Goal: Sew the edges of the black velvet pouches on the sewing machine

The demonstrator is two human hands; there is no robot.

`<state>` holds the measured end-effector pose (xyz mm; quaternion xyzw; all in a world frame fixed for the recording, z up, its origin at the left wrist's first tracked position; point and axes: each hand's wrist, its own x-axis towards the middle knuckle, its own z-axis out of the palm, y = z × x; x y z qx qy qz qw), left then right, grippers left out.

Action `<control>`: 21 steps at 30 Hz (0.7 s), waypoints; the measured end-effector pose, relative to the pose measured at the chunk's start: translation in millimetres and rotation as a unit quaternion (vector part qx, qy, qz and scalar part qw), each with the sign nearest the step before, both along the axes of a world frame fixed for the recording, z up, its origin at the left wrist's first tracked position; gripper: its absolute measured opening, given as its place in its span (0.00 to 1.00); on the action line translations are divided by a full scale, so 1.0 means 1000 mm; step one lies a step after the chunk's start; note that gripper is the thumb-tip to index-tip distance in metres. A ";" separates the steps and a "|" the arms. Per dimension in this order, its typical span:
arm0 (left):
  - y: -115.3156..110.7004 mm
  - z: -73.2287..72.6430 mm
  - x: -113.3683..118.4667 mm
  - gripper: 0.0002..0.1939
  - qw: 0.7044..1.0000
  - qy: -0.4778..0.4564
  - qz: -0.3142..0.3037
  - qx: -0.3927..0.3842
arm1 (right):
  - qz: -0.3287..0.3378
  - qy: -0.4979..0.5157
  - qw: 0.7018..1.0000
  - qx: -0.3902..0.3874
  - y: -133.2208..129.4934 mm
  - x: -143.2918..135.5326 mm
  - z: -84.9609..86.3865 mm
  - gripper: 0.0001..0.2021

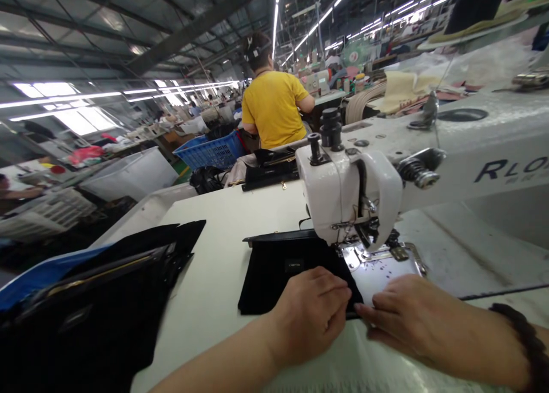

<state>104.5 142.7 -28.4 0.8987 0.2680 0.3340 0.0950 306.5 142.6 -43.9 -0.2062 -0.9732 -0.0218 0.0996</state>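
A flat black fabric piece (278, 270) with a small label lies on the white sewing table (223, 221), reaching under the head of a white sewing machine (355, 193). My left hand (311, 313) rests on the near right part of the black piece, fingers curled and pinching its edge. My right hand (407, 316) lies flat beside it, fingertips touching the same edge in front of the shiny needle plate (377, 270). A dark beaded bracelet sits on my right wrist.
A stack of black pieces (98, 301) with a blue sheet lies at the table's left. More black items (270, 167) sit at the far edge. A person in a yellow shirt (274, 107) sits ahead, back turned, near a blue basket (210, 150).
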 end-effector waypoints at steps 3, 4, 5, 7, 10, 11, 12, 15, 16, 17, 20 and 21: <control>-0.001 -0.004 0.002 0.11 0.999 0.045 -0.002 0.026 | -0.002 -0.014 1.000 -0.021 0.000 0.000 0.004 0.02; -0.002 -0.006 0.002 0.11 0.997 0.067 -0.002 0.031 | -0.003 -0.016 1.000 -0.027 -0.001 0.000 0.005 0.01; -0.002 -0.007 0.002 0.12 0.995 0.089 -0.003 0.035 | -0.004 -0.019 0.999 -0.033 -0.001 0.000 0.007 0.02; -0.002 -0.008 0.003 0.13 0.992 0.120 -0.008 0.044 | -0.011 -0.027 0.998 -0.047 -0.002 0.000 0.010 0.02; -0.002 -0.008 0.004 0.13 0.990 0.128 -0.015 0.054 | -0.023 -0.035 0.995 -0.087 -0.002 0.000 0.015 0.02; -0.002 -0.007 0.004 0.12 0.991 0.124 -0.016 0.054 | -0.026 -0.036 0.994 -0.100 -0.002 0.000 0.016 0.02; -0.002 -0.007 0.004 0.12 0.991 0.120 -0.016 0.052 | -0.027 -0.036 0.993 -0.110 -0.002 0.000 0.016 0.02; -0.002 -0.007 0.005 0.12 0.992 0.115 -0.013 0.049 | -0.026 -0.034 0.991 -0.128 -0.001 0.001 0.017 0.02; -0.002 -0.008 0.005 0.12 0.992 0.115 -0.012 0.048 | -0.026 -0.034 0.990 -0.132 -0.001 0.001 0.017 0.02; -0.002 -0.008 0.005 0.12 0.992 0.117 -0.010 0.047 | -0.027 -0.035 0.989 -0.138 -0.001 0.001 0.017 0.02; -0.001 -0.011 0.004 0.11 0.990 0.132 -0.009 0.039 | -0.030 -0.043 0.987 -0.154 -0.001 0.002 0.017 0.03; -0.001 -0.011 0.004 0.11 0.989 0.141 -0.009 0.037 | -0.030 -0.045 0.986 -0.157 -0.001 0.002 0.016 0.03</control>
